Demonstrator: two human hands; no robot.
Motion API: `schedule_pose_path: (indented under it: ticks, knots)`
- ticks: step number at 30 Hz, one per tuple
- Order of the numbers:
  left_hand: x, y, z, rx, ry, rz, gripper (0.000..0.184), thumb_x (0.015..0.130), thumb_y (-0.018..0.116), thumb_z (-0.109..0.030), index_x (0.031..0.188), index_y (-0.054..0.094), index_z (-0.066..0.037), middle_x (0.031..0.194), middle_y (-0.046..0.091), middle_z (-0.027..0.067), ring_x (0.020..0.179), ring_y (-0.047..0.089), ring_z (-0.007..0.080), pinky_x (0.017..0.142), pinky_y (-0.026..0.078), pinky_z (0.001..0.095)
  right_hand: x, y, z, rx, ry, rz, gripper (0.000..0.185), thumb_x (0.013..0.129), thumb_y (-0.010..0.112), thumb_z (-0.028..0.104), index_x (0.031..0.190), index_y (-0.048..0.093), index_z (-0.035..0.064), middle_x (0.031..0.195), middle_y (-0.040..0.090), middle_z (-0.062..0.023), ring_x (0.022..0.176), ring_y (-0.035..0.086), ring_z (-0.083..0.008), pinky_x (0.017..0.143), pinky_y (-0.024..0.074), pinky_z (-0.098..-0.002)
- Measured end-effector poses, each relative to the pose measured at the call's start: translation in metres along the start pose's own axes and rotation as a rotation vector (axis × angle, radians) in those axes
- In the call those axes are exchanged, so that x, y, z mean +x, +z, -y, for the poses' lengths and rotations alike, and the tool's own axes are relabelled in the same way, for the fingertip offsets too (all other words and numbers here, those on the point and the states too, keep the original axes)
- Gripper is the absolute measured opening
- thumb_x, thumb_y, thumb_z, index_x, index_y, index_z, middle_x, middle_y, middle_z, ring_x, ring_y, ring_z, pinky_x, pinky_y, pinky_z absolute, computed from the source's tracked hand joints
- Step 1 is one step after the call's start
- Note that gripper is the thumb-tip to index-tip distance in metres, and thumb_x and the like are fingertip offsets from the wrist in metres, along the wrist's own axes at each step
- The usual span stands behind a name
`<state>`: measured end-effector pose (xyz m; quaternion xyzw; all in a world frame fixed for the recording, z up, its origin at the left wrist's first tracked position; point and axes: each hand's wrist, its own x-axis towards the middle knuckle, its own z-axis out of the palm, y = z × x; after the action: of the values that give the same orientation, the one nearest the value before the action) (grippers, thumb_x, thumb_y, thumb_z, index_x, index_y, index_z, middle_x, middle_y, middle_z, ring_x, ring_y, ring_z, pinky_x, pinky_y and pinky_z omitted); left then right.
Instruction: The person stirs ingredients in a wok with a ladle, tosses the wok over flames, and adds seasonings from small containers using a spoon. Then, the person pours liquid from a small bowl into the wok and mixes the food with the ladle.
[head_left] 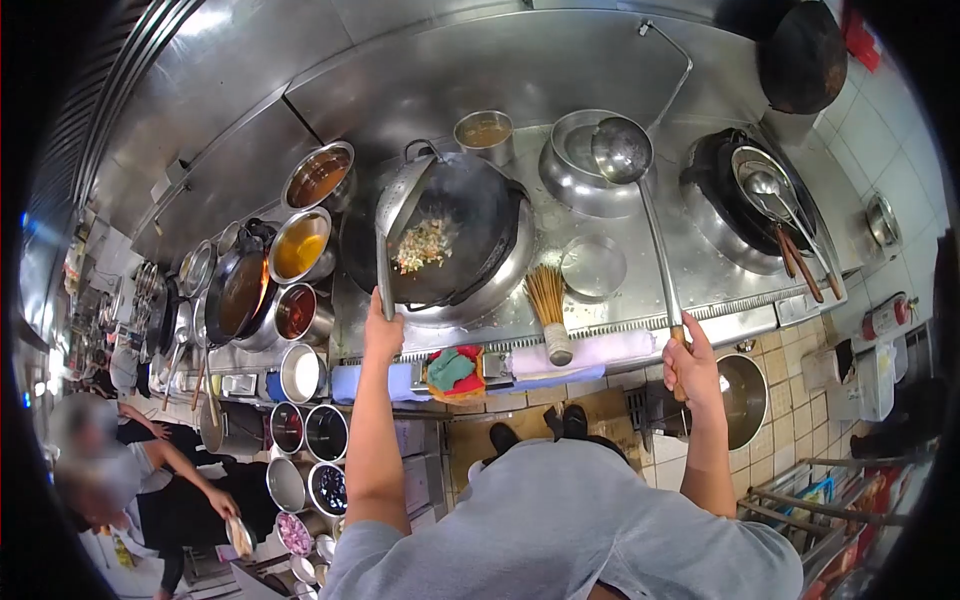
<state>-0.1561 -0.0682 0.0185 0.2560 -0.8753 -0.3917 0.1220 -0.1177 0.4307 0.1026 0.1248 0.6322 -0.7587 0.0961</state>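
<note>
My left hand is closed round the handle of a perforated strainer, whose bowl lies over the left part of a black wok. Chopped food in pale, red and green bits sits in that wok. The wooden end of a long ladle is in the grip of my right hand. Its round bowl is over the rim of a steel pot at the back. Between my hands a bamboo brush lies on the steel counter.
Bowls of sauce stand left of the wok. A second wok holding a strainer and ladle is at the right. Folded cloths line the front edge. Other people are at the lower left, one hand holding a dish.
</note>
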Motion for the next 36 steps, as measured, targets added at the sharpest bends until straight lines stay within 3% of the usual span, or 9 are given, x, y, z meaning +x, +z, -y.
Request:
schedule_pose_path:
  ticks: [6, 9, 13, 15, 18, 24, 28, 34, 36]
  knots:
    - [0.005, -0.016, -0.021, 0.085, 0.076, -0.009, 0.066, 0.079, 0.054, -0.006, 0.140, 0.030, -0.010, 0.089, 0.061, 0.0144, 0.055, 0.058, 0.0211, 0.053, 0.049, 0.0340, -0.006, 0.015, 0.001, -0.093, 0.003, 0.105, 0.056, 0.091, 0.049, 0.006, 0.141, 0.025, 0.0081, 0.067, 0.046, -0.0021, 0.047, 0.041, -0.0080, 0.042, 0.0370, -0.0224]
    - [-0.026, -0.039, -0.087, -0.798, -0.248, 0.272, 0.039, 0.086, 0.050, -0.004, 0.124, 0.042, -0.013, 0.068, 0.047, 0.0029, 0.046, 0.044, 0.0093, 0.040, 0.038, 0.0239, -0.009, 0.028, -0.002, -0.174, -0.029, 0.176, 0.058, 0.090, 0.050, 0.005, 0.142, 0.026, 0.0094, 0.067, 0.046, -0.0009, 0.047, 0.041, -0.0080, 0.042, 0.0362, -0.0227]
    - [-0.040, -0.033, -0.099, -1.139, -0.345, 0.351, 0.017, 0.090, 0.050, -0.009, 0.106, 0.046, -0.014, 0.071, 0.050, 0.0042, 0.048, 0.044, 0.0088, 0.041, 0.037, 0.0233, 0.013, 0.068, -0.022, -0.427, -0.212, 0.297, 0.057, 0.087, 0.053, 0.005, 0.139, 0.031, 0.0106, 0.067, 0.051, -0.0035, 0.054, 0.050, -0.0130, 0.052, 0.0438, -0.0271]
    - [-0.053, -0.028, -0.111, -1.174, -0.336, 0.384, 0.016, 0.089, 0.050, -0.007, 0.103, 0.045, -0.013, 0.070, 0.050, 0.0047, 0.048, 0.044, 0.0095, 0.041, 0.037, 0.0240, 0.039, 0.103, -0.042, -0.721, -0.449, 0.329, 0.059, 0.086, 0.055, 0.009, 0.139, 0.031, 0.0123, 0.073, 0.058, -0.0120, 0.062, 0.058, -0.0257, 0.062, 0.0475, -0.0347]
    - [-0.050, -0.028, -0.105, -1.260, -0.326, 0.422, 0.014, 0.088, 0.050, -0.006, 0.099, 0.043, -0.012, 0.070, 0.049, 0.0057, 0.049, 0.045, 0.0101, 0.041, 0.038, 0.0245, 0.068, 0.139, -0.063, -0.823, -0.486, 0.392, 0.060, 0.085, 0.056, 0.013, 0.140, 0.030, 0.0139, 0.082, 0.060, -0.0188, 0.073, 0.059, -0.0372, 0.069, 0.0474, -0.0421]
    - [-0.050, -0.045, -0.090, -1.305, -0.404, 0.405, 0.009, 0.091, 0.048, -0.008, 0.094, 0.041, -0.013, 0.072, 0.050, 0.0049, 0.050, 0.045, 0.0078, 0.042, 0.038, 0.0215, 0.089, 0.172, -0.085, -1.050, -0.451, 0.455, 0.060, 0.086, 0.053, 0.016, 0.140, 0.028, 0.0148, 0.085, 0.062, -0.0170, 0.077, 0.060, -0.0360, 0.072, 0.0471, -0.0446]
    - [-0.043, -0.047, -0.064, -1.529, -0.426, 0.459, 0.007, 0.091, 0.048, -0.008, 0.094, 0.043, -0.013, 0.073, 0.048, 0.0056, 0.050, 0.046, 0.0083, 0.041, 0.040, 0.0232, 0.095, 0.190, -0.067, -0.776, -0.383, 0.519, 0.059, 0.087, 0.054, 0.020, 0.140, 0.029, 0.0135, 0.088, 0.062, -0.0192, 0.080, 0.062, -0.0326, 0.075, 0.0475, -0.0409]
    - [-0.040, -0.063, -0.069, -1.460, -0.392, 0.520, 0.005, 0.091, 0.048, -0.009, 0.092, 0.044, -0.012, 0.072, 0.048, 0.0051, 0.051, 0.045, 0.0069, 0.042, 0.040, 0.0220, 0.089, 0.238, -0.069, -0.634, -0.374, 0.453, 0.056, 0.089, 0.051, 0.021, 0.140, 0.029, 0.0141, 0.090, 0.061, -0.0236, 0.084, 0.059, -0.0421, 0.075, 0.0461, -0.0457]
    - [-0.023, -0.079, -0.063, -1.467, -0.438, 0.538, 0.005, 0.091, 0.049, -0.010, 0.093, 0.044, -0.012, 0.072, 0.047, 0.0045, 0.049, 0.044, 0.0060, 0.040, 0.039, 0.0210, 0.092, 0.215, -0.086, -0.962, -0.461, 0.524, 0.058, 0.090, 0.050, 0.021, 0.142, 0.024, 0.0210, 0.091, 0.062, -0.0235, 0.081, 0.060, -0.0418, 0.073, 0.0466, -0.0471]
